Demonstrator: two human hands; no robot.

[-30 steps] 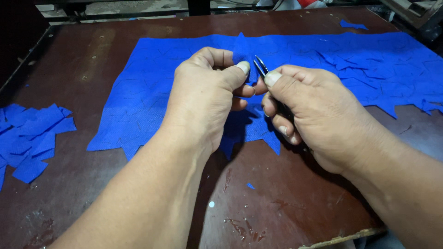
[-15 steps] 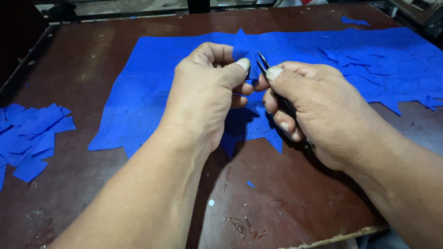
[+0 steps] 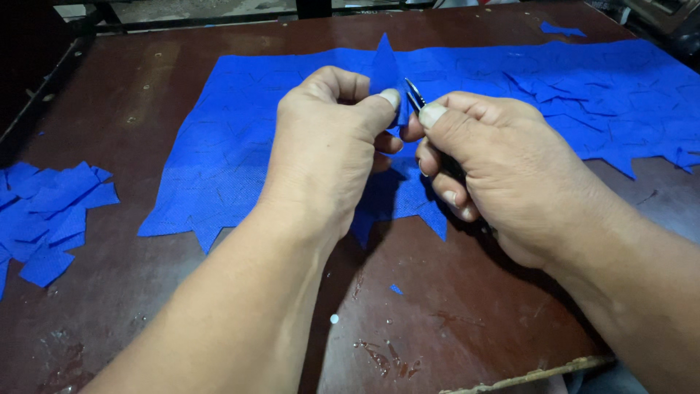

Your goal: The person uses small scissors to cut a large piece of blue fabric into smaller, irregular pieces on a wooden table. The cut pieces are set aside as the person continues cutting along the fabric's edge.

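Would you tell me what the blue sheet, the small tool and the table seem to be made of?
Blue sheet: seemingly matte non-woven or felt-like fabric, with a fine dotted texture.
Small tool in the right hand: likely metal, with thin shiny tips.
Table: probably painted or varnished wood, reddish-brown, scuffed and stained.

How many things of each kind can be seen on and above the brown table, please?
Hands: 2, the left hand and the right hand
Small metal cutting tools: 1, the snips in the right hand
Large blue sheets: 1, the sheet, with a pointed piece pinched by the left hand
Heaps of blue cut pieces: 1, the heap
Tables: 1, the table
Total: 6
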